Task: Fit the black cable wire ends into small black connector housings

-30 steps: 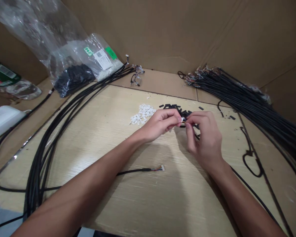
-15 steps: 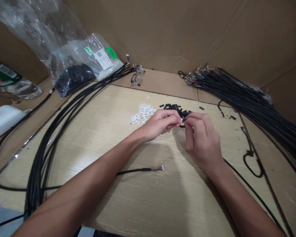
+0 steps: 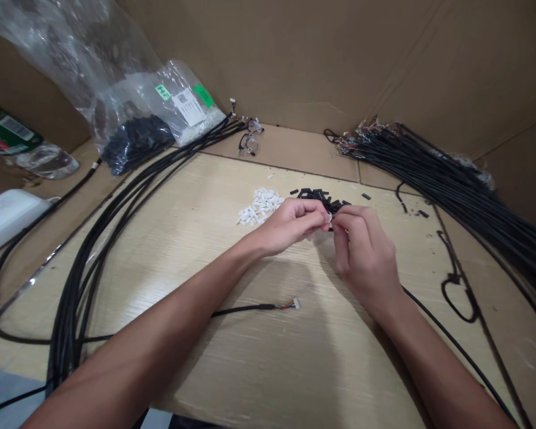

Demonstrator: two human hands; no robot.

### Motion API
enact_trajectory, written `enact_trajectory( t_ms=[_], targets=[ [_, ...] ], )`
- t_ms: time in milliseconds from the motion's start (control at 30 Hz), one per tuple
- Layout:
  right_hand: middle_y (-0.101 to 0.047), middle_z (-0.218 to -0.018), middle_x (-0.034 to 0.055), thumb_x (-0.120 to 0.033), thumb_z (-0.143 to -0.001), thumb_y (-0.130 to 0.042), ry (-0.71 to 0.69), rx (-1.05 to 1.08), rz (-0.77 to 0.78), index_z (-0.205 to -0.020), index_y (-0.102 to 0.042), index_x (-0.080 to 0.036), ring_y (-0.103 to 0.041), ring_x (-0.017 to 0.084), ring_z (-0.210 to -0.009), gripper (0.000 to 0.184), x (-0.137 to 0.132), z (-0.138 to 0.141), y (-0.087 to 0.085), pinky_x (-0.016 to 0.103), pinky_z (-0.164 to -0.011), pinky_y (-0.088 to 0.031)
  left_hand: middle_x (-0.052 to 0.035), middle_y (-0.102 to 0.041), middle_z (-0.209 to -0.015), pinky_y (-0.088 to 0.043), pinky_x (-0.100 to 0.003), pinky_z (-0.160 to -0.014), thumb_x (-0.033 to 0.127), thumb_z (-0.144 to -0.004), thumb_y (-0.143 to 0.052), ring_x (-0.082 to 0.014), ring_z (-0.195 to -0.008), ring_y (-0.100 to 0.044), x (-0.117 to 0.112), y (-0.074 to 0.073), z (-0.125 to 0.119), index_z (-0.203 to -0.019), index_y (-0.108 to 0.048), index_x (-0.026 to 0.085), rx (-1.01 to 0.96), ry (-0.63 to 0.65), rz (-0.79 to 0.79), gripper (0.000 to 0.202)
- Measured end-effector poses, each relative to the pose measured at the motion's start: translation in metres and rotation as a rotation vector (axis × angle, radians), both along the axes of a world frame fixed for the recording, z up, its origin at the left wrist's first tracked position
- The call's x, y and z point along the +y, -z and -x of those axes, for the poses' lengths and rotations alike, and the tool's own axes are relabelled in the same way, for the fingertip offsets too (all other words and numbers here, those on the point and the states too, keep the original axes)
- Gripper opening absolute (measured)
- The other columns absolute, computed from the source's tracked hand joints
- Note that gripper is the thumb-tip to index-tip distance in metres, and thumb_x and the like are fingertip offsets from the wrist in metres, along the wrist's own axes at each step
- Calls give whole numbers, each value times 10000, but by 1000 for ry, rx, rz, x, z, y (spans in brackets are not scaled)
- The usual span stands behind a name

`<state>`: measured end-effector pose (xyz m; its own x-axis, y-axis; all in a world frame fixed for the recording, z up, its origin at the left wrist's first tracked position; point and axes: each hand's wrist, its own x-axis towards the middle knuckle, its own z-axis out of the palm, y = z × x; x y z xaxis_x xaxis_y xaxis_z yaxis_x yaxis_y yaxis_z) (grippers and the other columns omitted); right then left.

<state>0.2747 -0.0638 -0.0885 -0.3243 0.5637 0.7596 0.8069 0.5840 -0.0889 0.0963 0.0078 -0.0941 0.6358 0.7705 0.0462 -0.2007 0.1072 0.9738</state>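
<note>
In the middle of the table, my left hand (image 3: 295,226) pinches a small white connector (image 3: 329,218) between thumb and forefinger. Fingertips of my right hand (image 3: 366,250) are closed just beside it, on what looks like the wire end of a black cable (image 3: 455,351). That cable emerges behind my right wrist and runs to the lower right; its tip is hidden by the fingers. Behind my left hand lies a pile of white connectors (image 3: 259,206). Short black tube pieces (image 3: 315,195) are heaped just beyond both hands.
A cable end with a white plug (image 3: 296,303) lies nearer me. Bundled black cables (image 3: 84,256) curve along the left; a thick cable bundle (image 3: 451,179) lies right. Plastic bags (image 3: 138,140), a bottle (image 3: 18,140) and glasses (image 3: 249,143) stand or lie toward the back.
The fingertips of both hands have drawn slightly closer around the white connector, so less of it shows. Everything else looks the same apart from a slight camera shift.
</note>
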Motion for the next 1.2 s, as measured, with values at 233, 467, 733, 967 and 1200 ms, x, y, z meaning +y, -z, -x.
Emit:
enact_trajectory(
  t_ms=[233, 467, 733, 967, 1200],
  targets=[
    [-764, -1094, 77, -201, -1086, -683, 24, 430, 214, -1216, -657, -261, -768, 224, -880, 145, -4, 4, 0, 384, -752, -642, 30, -570, -704, -307, -260, -608, 309, -928, -703, -88, -631, -447, -2, 1, -3, -795, -683, 179, -24, -126, -130, 186],
    [-775, -881, 1, -298, -1071, -731, -55, 767, 586, -1088, -738, -247, -720, 155, -731, 54, 0, -3, 6, 305, -672, -567, 12, -625, -745, -354, -271, -638, 368, -943, -735, -103, -670, -487, -4, 2, -6, -824, -675, 182, 6, -196, -216, 228],
    [-770, -884, -6, -283, -1029, -776, -86, 874, 570, -1017, -767, -245, -670, 143, -710, 40, 1, -1, 5, 319, -714, -578, 27, -589, -656, -345, -263, -596, 371, -941, -724, -96, -609, -482, -5, -2, -3, -768, -679, 180, 45, -126, -139, 262],
    [-776, -873, -6, -256, -1019, -776, -76, 884, 538, -1011, -772, -249, -671, 140, -691, 11, 0, 2, 4, 327, -733, -606, 36, -595, -647, -371, -263, -593, 350, -943, -715, -94, -591, -496, -4, -4, -1, -786, -690, 183, 53, -68, -106, 231],
    [-749, -827, -13, -301, -1011, -824, -78, 928, 522, -998, -783, -250, -657, 138, -651, 68, 2, 1, 7, 319, -707, -625, 23, -622, -720, -391, -272, -655, 480, -891, -894, -101, -669, -510, -5, -2, -5, -850, -719, 166, 11, -128, -113, 362]
  ],
)
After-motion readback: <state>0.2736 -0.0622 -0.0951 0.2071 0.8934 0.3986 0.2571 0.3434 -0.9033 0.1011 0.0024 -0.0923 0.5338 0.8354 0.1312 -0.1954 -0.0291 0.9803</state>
